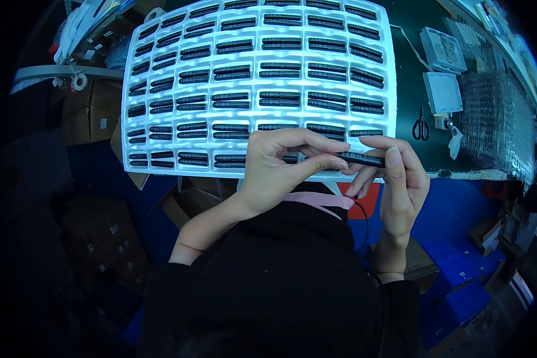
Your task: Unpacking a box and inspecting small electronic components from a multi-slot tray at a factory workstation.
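Nearest the camera is the person's own black top [268, 298], with a pink strap [316, 201] crossing just above it, and both bare forearms rise from it toward the work. The left hand [280, 170] is curled, its thumb and fingers pinched onto the left end of a slim black stick-shaped part [359, 159]; the right hand [400, 185] is also closed round that part, thumb on top and fingers beneath its right end. The part is held level between the two hands, just over the near edge of a white moulded tray [256, 83], not seated in any pocket. By the look of it, the part is being handled or checked at the tray's near right corner, and setting it down cleanly would call for lining it up lengthwise with a slot. Beyond the hands the tray's rows of pockets hold many like black parts. Farther right on the green bench [411, 95] lie black-handled scissors [421, 127], two flat white boxes [443, 71] and sheets of bubble wrap [498, 119]; cardboard cartons [95, 107] stand to the left.
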`<act>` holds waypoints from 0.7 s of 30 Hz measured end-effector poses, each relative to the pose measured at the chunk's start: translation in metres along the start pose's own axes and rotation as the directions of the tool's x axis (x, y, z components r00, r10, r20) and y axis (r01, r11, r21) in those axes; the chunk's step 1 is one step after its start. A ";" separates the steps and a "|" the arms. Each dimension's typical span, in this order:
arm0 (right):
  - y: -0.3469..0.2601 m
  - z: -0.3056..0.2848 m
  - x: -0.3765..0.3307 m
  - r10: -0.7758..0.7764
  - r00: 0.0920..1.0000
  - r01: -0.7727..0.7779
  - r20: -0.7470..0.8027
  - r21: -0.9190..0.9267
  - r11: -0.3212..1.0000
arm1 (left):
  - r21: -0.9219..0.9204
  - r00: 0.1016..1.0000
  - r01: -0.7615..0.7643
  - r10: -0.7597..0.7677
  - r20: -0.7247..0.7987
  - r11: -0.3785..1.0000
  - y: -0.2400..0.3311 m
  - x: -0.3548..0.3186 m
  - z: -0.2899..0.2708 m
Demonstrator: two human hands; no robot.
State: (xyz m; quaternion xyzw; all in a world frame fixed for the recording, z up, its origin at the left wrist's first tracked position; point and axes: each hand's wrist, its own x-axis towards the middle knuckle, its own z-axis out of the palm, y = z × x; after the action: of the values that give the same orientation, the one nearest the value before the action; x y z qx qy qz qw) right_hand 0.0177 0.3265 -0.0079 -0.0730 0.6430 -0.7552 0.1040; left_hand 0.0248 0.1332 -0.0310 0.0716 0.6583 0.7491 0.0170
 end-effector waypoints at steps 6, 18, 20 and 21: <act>0.001 0.003 0.001 -0.049 0.998 0.052 0.026 -0.166 0.985 | 0.029 1.000 -0.009 0.009 -0.010 1.000 0.000 0.000 0.001; -0.004 0.005 0.003 0.042 0.999 -0.043 0.020 0.051 0.998 | 0.001 0.998 0.053 -0.053 -0.030 0.999 0.004 0.000 0.002; -0.003 0.004 0.003 0.042 0.999 -0.043 0.020 0.053 0.998 | 0.005 0.998 0.051 -0.051 -0.029 0.999 0.003 0.000 0.002; -0.003 0.004 0.003 0.042 0.999 -0.043 0.019 0.054 0.998 | 0.009 0.998 0.050 -0.050 -0.028 0.999 0.003 0.000 0.002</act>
State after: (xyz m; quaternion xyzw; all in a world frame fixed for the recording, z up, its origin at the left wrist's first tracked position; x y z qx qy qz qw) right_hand 0.0158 0.3223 -0.0042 -0.0633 0.6226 -0.7695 0.1277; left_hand 0.0248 0.1346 -0.0276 0.0448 0.6637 0.7462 0.0261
